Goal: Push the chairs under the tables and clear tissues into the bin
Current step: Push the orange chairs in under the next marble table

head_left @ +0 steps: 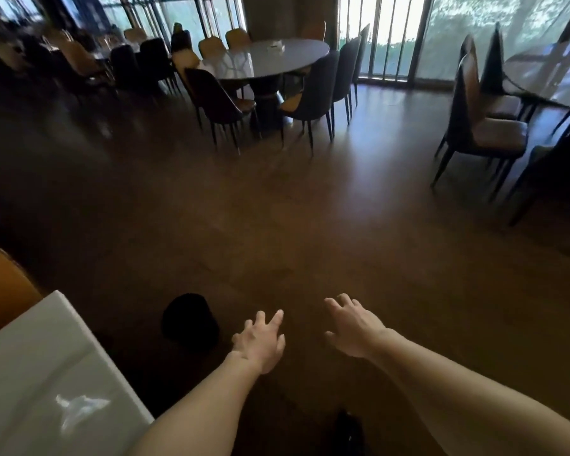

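- Both bare arms are stretched forward over the brown floor [277, 232], palms down
- The left hand [260, 343] is held with its fingers [275, 319] loosely spread and released; nothing is grasped
- The right hand [354, 327] is likewise released, its fingers [338, 306] slightly bent and holding nothing
- A round black bin [190, 320] is seen on the floor just left of the left hand, near the corner of a white bench [46, 373]
- An orange chair back [4, 284] is seen behind that bench at the left edge
- A round bench [270, 57] is ringed by dark chairs [313, 90] tucked close; a small white object, possibly tissues, lies on its top
- Two chairs [484, 126] at the right stand drawn out from another bench [547, 70]
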